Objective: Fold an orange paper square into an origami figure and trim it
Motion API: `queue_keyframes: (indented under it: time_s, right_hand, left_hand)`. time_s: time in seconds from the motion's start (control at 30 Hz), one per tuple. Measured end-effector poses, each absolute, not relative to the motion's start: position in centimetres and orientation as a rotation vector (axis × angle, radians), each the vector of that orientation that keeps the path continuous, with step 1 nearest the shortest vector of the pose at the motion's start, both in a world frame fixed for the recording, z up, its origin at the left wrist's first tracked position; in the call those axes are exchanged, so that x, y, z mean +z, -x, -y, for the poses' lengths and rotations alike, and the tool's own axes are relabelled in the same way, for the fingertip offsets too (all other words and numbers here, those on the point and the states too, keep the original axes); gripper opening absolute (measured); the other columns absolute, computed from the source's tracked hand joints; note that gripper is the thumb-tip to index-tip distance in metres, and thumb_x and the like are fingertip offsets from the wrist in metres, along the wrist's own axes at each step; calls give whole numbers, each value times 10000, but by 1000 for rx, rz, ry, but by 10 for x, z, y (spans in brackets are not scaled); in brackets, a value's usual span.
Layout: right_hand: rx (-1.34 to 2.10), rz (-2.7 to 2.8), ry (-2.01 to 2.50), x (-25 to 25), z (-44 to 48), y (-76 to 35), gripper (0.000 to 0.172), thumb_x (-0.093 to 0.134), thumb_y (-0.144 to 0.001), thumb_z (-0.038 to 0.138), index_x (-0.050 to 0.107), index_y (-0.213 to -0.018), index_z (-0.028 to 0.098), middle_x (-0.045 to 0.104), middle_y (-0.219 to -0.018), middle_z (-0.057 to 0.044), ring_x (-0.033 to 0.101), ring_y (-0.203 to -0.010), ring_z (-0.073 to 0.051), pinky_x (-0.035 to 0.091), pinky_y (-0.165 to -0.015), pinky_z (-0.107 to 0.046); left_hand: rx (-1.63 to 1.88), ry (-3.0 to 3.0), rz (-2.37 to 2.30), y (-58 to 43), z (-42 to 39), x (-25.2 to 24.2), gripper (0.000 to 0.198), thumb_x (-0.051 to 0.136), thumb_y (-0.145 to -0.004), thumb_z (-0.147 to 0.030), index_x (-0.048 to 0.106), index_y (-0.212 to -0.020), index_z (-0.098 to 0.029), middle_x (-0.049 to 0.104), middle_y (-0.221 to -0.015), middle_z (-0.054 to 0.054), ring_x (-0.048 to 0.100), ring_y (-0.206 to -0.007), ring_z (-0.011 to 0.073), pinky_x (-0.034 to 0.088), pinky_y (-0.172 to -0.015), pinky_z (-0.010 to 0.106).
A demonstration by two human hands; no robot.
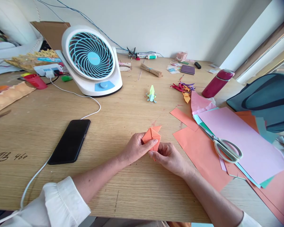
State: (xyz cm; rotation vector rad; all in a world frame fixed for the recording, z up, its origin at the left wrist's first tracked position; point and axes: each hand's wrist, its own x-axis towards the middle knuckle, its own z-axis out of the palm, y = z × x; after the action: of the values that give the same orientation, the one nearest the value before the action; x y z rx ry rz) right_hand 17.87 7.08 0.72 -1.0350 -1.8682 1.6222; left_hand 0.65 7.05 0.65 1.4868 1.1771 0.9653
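Observation:
A small piece of folded orange paper [153, 134] is held just above the middle of the table, with pointed corners at its top. My left hand [138, 147] pinches it from the left, thumb lying across its front crease. Lower down, my right hand [168, 156] grips the bottom edge between thumb and bent fingers. The part of the paper behind the fingers is hidden. Farther back stands a green and light-blue folded paper figure [151, 94]. To the right, scissors [227, 149] with pale handles lie on sheets of pink paper [248, 142] and orange paper [201, 154].
A white fan [92, 60] stands at the back left, and a black phone [69, 142] on a white cable lies left of my arms. At the right are a dark red bottle [218, 83], folded paper scraps [184, 90] and a blue-grey bag [262, 97]. A bundle of sticks [151, 70] lies behind.

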Motion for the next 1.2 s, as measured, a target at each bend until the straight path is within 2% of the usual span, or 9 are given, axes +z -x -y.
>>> queue_keyframes:
  time_s: [0.17,0.37,0.53,0.77,0.87,1.0,1.07,1.13,1.2]
  right_hand:
    - [1746,1816,942,3,-73,-183,345,676,-853,410,529,-653,170,423,-591,50,330,-563,-85,251,-532,-246]
    - [1762,1840,965,3,-75,-186,388,680,-855,447,515,-630,176,415,-590,49,342,-576,-92,271,-549,-247]
    - [1762,1830,955,2,-73,-186,414,703,-832,499,583,-625,160,457,-579,41,357,-557,-87,273,-539,-241]
    - [1762,1852,983,4,-68,-186,487,723,-807,539,497,-572,177,508,-537,37,375,-504,-77,280,-490,-228]
    - [1771,1823,951,8,-68,-186,493,704,-805,587,538,-594,174,514,-547,33,398,-502,-80,315,-498,-228]
    - [1682,1682,913,5,-72,-188,433,580,-900,605,575,-769,192,550,-629,19,494,-573,-109,410,-561,-235]
    - [1625,1510,903,1,-75,-189,341,665,-869,548,557,-914,227,568,-745,21,513,-618,-109,437,-570,-224]
    - [1645,1439,825,-2,-78,-190,439,737,-824,504,538,-1150,288,607,-970,-14,589,-770,-136,509,-695,-263]
    - [1701,1467,748,-3,-78,-192,527,749,-816,495,524,-1265,335,588,-1151,-45,621,-944,-182,530,-828,-329]
  left_hand:
    - [993,-1441,-1125,-5,-70,4,362,572,-891,-388,432,-634,-175,408,-585,-52,372,-555,82,310,-527,212]
    - [1029,-1404,-1090,-5,-69,1,383,572,-898,-416,410,-645,-178,389,-596,-54,346,-565,82,298,-535,215]
    - [1063,-1294,-1073,-3,-71,3,402,621,-874,-439,428,-646,-170,384,-612,-56,342,-585,81,300,-561,219]
    - [1059,-1193,-1010,-5,-69,2,408,676,-827,-435,436,-635,-168,383,-612,-58,334,-583,77,287,-556,220]
    - [1066,-1098,-973,-4,-70,2,450,713,-795,-463,415,-623,-173,354,-588,-69,305,-549,66,260,-524,214]
    - [955,-917,-871,0,-68,5,451,757,-742,-522,483,-677,-169,371,-566,-80,255,-487,44,175,-461,206]
    - [854,-860,-813,2,-66,8,428,782,-719,-519,551,-755,-160,400,-584,-77,252,-483,37,143,-448,200]
    - [752,-830,-743,3,-62,11,435,798,-702,-520,581,-804,-157,398,-574,-83,236,-472,31,127,-437,194]
    - [653,-825,-678,4,-59,13,452,807,-689,-534,576,-777,-156,396,-539,-88,220,-449,26,114,-420,195]
